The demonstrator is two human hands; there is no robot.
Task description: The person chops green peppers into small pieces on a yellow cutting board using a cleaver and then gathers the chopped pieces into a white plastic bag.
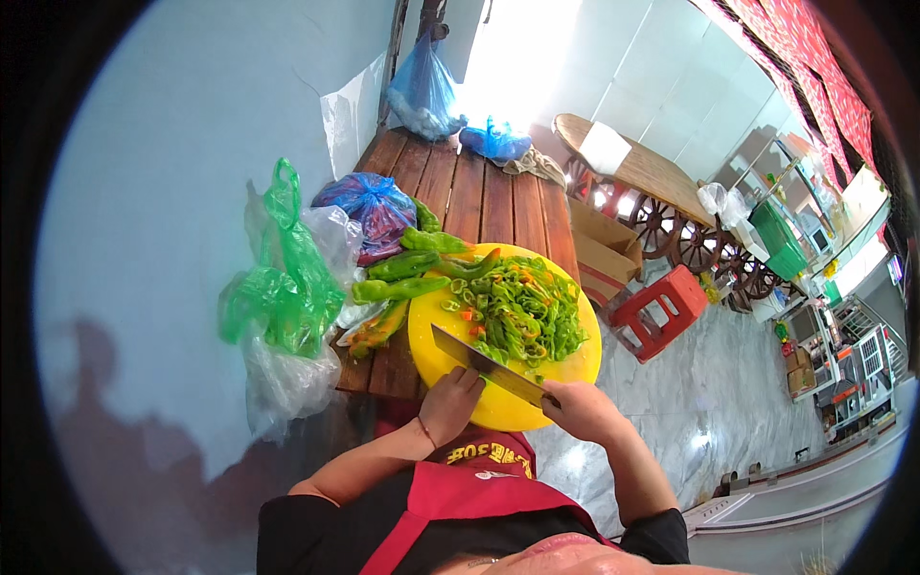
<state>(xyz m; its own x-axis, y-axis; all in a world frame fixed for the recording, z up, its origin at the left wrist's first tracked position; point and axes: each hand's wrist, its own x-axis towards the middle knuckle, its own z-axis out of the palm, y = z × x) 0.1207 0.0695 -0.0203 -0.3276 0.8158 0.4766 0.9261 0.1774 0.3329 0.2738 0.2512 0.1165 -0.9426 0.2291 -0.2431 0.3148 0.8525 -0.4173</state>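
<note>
My right hand grips the handle of a cleaver, whose broad blade slants across the near part of a round yellow cutting board. Close against the near side of the blade, my left hand rests on the board with curled fingers; what lies under them is hidden. Beyond the blade spreads a heap of sliced green peppers with some orange pieces. Several whole green peppers lie at the board's left edge, one overlapping it. A green and orange pepper lies nearer, on the wooden table.
Left of the peppers are a blue bag and green plastic bags by the wall. Blue bags and a cloth sit at the table's far end. A red stool and a cardboard box stand right.
</note>
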